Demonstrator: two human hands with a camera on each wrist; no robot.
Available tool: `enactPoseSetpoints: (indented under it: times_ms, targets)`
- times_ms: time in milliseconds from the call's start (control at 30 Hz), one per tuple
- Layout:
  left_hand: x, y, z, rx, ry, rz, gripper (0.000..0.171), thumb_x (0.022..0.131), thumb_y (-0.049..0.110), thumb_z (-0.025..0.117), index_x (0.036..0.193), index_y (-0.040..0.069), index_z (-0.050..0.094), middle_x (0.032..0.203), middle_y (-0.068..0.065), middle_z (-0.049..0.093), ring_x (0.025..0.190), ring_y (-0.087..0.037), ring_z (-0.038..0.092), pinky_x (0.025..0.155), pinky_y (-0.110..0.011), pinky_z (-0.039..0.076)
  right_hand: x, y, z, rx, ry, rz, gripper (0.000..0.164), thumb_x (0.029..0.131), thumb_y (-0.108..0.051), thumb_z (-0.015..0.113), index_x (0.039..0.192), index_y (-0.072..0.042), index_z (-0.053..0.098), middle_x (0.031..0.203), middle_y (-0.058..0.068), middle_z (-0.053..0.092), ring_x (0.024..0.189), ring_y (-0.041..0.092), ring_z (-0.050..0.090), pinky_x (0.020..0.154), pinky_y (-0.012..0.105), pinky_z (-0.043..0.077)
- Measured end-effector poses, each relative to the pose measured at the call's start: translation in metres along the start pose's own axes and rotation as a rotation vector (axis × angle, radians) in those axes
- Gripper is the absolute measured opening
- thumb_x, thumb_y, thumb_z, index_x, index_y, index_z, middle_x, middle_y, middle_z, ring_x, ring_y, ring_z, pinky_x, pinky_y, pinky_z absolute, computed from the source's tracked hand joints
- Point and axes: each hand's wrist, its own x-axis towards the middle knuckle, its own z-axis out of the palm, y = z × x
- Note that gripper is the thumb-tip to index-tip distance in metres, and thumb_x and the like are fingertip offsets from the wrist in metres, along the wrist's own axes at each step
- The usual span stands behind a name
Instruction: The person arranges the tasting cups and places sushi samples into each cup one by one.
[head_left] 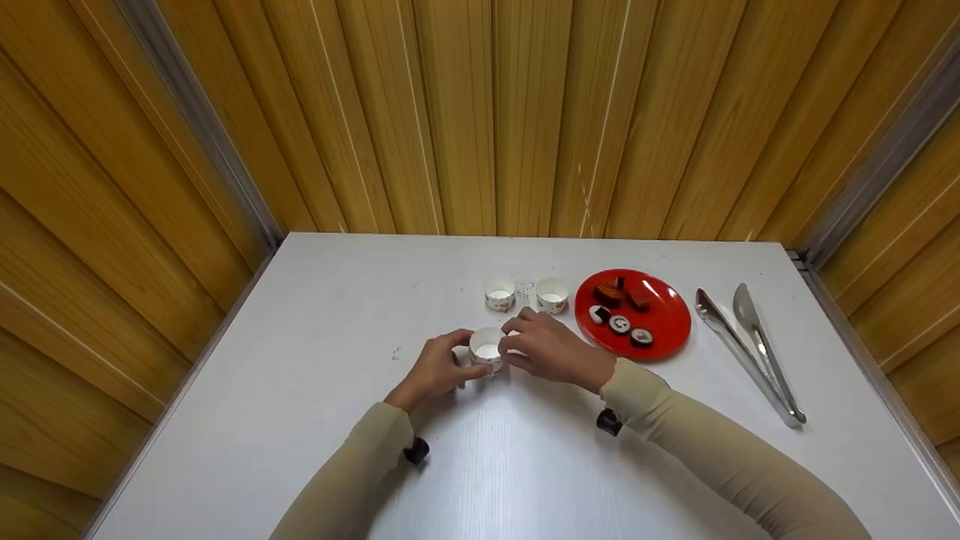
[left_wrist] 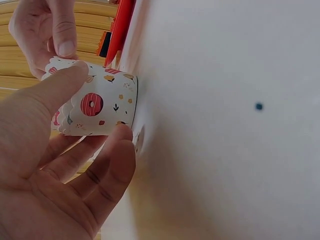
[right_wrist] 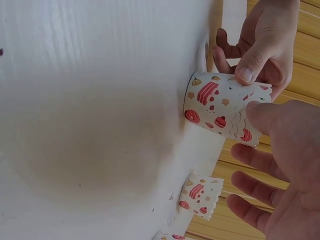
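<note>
My left hand (head_left: 436, 367) grips a white paper baking cup (head_left: 486, 360) with its thumb on the near side and its fingers on the far side. Donut and cake prints cover the cup (left_wrist: 92, 102). Two scalloped edges show on the cup (right_wrist: 220, 107) in the right wrist view, as though cups are nested. At its rim, my right hand (head_left: 551, 346) holds the same cup, with the thumb against the printed wall. Two more baking cups, one left (head_left: 500, 295) and one right (head_left: 552, 296), stand upright behind it.
A red plate (head_left: 670, 330) with several sushi-like pieces (head_left: 619, 324) lies right of the cups. Farther right are metal tongs (head_left: 750, 360). Wood-patterned walls (head_left: 457, 112) enclose the white table (head_left: 247, 420) at the back and sides.
</note>
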Motion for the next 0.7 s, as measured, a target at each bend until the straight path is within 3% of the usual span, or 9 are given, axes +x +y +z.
enactPoseSetpoints:
  times_ms: [100,200,467,700]
  targets:
    - [-0.001,0.001,0.000,-0.031,-0.012,-0.007,0.056,0.087,0.029,0.085,0.135,0.010,0.063,0.128,-0.006,0.067,0.067,-0.015,0.063,0.058,-0.031,0.054,0.001,0.000,-0.002,-0.008,0.011,-0.013,0.014,0.096,-0.020,0.074,0.109,-0.020,0.079,0.118,0.004,0.072,0.107,0.026,0.060,0.090,0.041,0.050]
    - [-0.002,0.002,-0.001,-0.030,-0.009,0.000,0.055,0.087,0.029,0.085,0.134,0.009,0.064,0.127,-0.007,0.068,0.068,-0.014,0.062,0.058,-0.028,0.052,0.001,0.000,-0.003,-0.010,0.026,-0.019,0.013,0.096,-0.021,0.074,0.107,-0.019,0.080,0.116,0.005,0.073,0.106,0.026,0.060,0.090,0.041,0.051]
    - [-0.001,0.002,-0.001,0.001,0.000,0.017,0.054,0.087,0.030,0.085,0.131,0.008,0.065,0.124,-0.006,0.069,0.084,-0.018,0.062,0.070,-0.032,0.051,0.000,0.001,-0.011,0.002,0.043,0.016,0.015,0.097,-0.024,0.073,0.110,-0.018,0.079,0.120,0.003,0.072,0.108,0.024,0.060,0.093,0.040,0.051]
    - [-0.001,0.002,-0.001,0.018,-0.003,-0.003,0.054,0.086,0.033,0.085,0.131,0.011,0.065,0.125,-0.003,0.069,0.093,-0.016,0.061,0.077,-0.032,0.051,-0.001,0.002,-0.015,0.019,0.154,-0.045,0.012,0.095,-0.021,0.075,0.104,-0.015,0.078,0.116,0.006,0.072,0.106,0.027,0.061,0.091,0.042,0.052]
